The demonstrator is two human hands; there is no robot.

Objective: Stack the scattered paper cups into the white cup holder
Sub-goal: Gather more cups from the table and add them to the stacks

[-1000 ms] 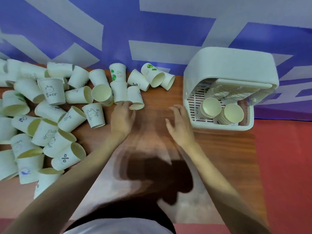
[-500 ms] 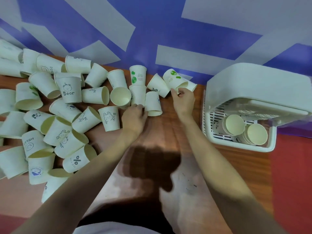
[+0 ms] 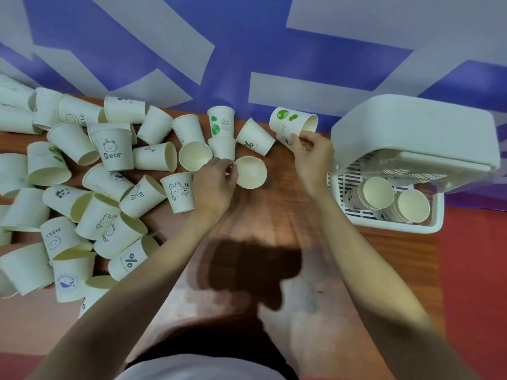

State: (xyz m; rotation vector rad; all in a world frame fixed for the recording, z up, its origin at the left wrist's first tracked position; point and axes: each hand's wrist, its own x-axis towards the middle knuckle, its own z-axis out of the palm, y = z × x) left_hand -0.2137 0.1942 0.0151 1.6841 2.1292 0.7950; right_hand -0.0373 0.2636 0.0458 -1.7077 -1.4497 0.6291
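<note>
The left hand (image 3: 215,178) pinches the rim of a plain paper cup (image 3: 251,172) whose open mouth faces up, near the middle of the wooden table (image 3: 274,215). The right hand (image 3: 311,156) grips a cup with green leaf prints (image 3: 292,123), lifted and tilted with its mouth toward the right, with another cup partly hidden beneath it. The white cup holder (image 3: 411,138) sits at the right edge of the table, its lid raised, and two stacks of cups (image 3: 386,201) lie on the slatted tray inside it. Many scattered cups (image 3: 82,187) cover the left part of the table, most on their sides, among them one marked "Bear" (image 3: 112,150) and one with a rabbit and "Hi" (image 3: 179,192)
</note>
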